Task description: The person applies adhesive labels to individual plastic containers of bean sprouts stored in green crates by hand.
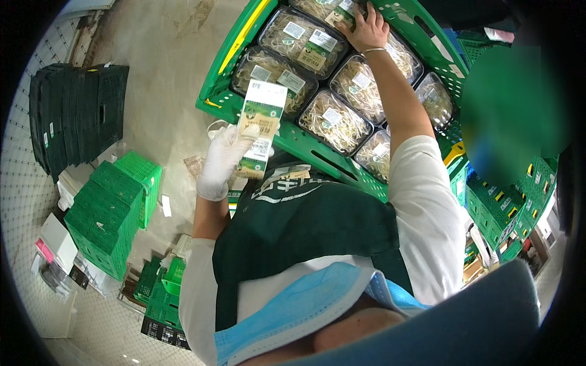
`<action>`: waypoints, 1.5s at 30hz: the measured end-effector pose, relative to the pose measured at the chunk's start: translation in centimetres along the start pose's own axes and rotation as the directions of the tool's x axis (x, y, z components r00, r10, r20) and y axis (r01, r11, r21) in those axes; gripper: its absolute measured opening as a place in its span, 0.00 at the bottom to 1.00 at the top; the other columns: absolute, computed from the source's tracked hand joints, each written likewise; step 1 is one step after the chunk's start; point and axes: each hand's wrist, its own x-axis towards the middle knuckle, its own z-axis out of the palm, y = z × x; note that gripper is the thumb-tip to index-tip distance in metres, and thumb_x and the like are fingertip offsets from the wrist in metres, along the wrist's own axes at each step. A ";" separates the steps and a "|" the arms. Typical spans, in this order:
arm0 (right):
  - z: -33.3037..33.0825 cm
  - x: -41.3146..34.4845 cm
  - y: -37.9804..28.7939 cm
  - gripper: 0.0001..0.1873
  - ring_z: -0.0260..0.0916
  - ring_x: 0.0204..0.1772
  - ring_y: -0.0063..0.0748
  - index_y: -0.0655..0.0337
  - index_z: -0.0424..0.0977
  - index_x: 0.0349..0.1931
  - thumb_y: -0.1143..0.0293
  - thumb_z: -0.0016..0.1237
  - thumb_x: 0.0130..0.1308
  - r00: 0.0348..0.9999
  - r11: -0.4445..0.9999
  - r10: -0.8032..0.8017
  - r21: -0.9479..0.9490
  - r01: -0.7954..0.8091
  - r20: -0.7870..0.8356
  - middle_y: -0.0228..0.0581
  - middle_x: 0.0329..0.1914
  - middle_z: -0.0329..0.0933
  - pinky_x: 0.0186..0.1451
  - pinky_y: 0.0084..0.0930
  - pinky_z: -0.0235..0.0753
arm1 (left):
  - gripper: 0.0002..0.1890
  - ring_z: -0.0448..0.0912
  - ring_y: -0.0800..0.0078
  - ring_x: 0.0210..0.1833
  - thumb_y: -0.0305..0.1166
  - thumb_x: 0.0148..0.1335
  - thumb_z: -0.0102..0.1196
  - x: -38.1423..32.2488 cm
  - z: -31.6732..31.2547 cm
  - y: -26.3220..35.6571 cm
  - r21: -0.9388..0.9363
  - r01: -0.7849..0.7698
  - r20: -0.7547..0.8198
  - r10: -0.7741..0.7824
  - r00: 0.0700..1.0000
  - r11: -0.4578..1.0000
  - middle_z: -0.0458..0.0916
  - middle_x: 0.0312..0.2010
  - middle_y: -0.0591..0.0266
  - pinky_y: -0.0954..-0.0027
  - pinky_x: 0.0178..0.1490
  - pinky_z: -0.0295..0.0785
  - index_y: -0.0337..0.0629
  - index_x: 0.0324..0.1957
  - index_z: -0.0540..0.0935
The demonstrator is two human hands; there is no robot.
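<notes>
In a white glove, my left hand (227, 148) grips a strip of printed paper labels (260, 121) in front of the crate's near side. My bare right hand (370, 31) reaches to the far part of a green plastic crate (302, 144). Its fingers are spread flat over a label (341, 16) on a clear-lidded tray of bean sprouts (313, 8). Two nearer sprout trays, one in the left row (304, 41) and one beside the strip (270, 68), bear green-and-tan labels. Trays further right, such as the sprout tray (336, 123), show only small white stickers.
Stacked black crates (78, 114) and green crates (107, 215) stand on the floor to the left. More green crates (499, 201) are piled at the right. A white paper slip (166, 206) lies on the floor. My dark green apron (302, 224) is close to the crate.
</notes>
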 end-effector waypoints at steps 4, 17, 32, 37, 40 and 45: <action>-7.7 -1.5 -3.5 0.32 0.52 0.57 0.49 0.64 0.60 0.50 0.48 0.41 0.50 0.940 0.937 0.078 0.296 -0.183 0.332 0.49 0.55 0.56 0.58 0.36 0.53 | 0.11 0.73 0.83 0.35 0.19 0.54 0.46 1.4 1.0 -0.4 -0.031 -0.142 0.029 0.143 0.989 0.989 0.75 0.35 0.64 0.83 0.40 0.68 0.33 0.41 0.72; -15.0 -17.1 -2.5 0.07 0.65 0.27 0.14 0.66 0.70 0.30 0.77 0.50 0.51 0.866 -0.010 -0.402 0.944 -0.329 0.297 0.28 0.24 0.70 0.31 0.12 0.68 | 0.19 0.72 0.77 0.36 0.26 0.50 0.53 1.6 10.9 -1.2 0.238 -0.493 0.203 0.453 0.868 0.837 0.75 0.35 0.61 0.77 0.39 0.67 0.31 0.45 0.70; 1.5 -8.5 15.6 0.26 0.61 0.51 0.40 0.52 0.61 0.50 0.51 0.44 0.53 0.999 0.998 -0.050 -0.044 0.050 -0.009 0.41 0.51 0.63 0.49 0.33 0.62 | 0.06 0.78 0.70 0.27 0.21 0.52 0.47 -0.4 12.1 -3.4 0.328 -0.117 0.034 0.112 0.993 0.938 0.77 0.27 0.51 0.76 0.28 0.73 0.26 0.32 0.72; -0.3 -11.3 13.4 0.39 0.44 0.63 0.44 0.44 0.50 0.59 0.34 0.33 0.48 0.999 0.989 0.018 -0.144 -0.024 -0.042 0.41 0.63 0.44 0.59 0.44 0.45 | 0.11 0.76 0.71 0.34 0.20 0.52 0.46 -1.2 10.2 -4.7 0.122 -0.164 0.130 0.148 0.980 0.979 0.75 0.35 0.50 0.77 0.36 0.71 0.27 0.39 0.70; -2.5 -12.0 11.7 0.38 0.59 0.53 0.50 0.53 0.59 0.54 0.36 0.39 0.48 0.994 0.984 0.086 -0.162 -0.075 0.062 0.50 0.54 0.60 0.47 0.42 0.64 | 0.16 0.73 0.72 0.42 0.19 0.51 0.47 -0.9 9.6 -5.7 0.114 -0.305 0.218 0.275 0.936 0.946 0.73 0.41 0.53 0.77 0.44 0.69 0.29 0.44 0.68; -15.3 -20.7 1.8 0.21 0.66 0.37 0.24 0.66 0.68 0.40 0.64 0.55 0.48 0.829 0.320 -0.441 0.923 -0.214 0.345 0.38 0.34 0.71 0.38 0.22 0.67 | 0.15 0.73 0.77 0.37 0.24 0.49 0.53 -0.9 9.8 -6.4 0.287 -0.208 0.129 0.178 0.976 0.935 0.75 0.36 0.58 0.80 0.39 0.68 0.31 0.42 0.72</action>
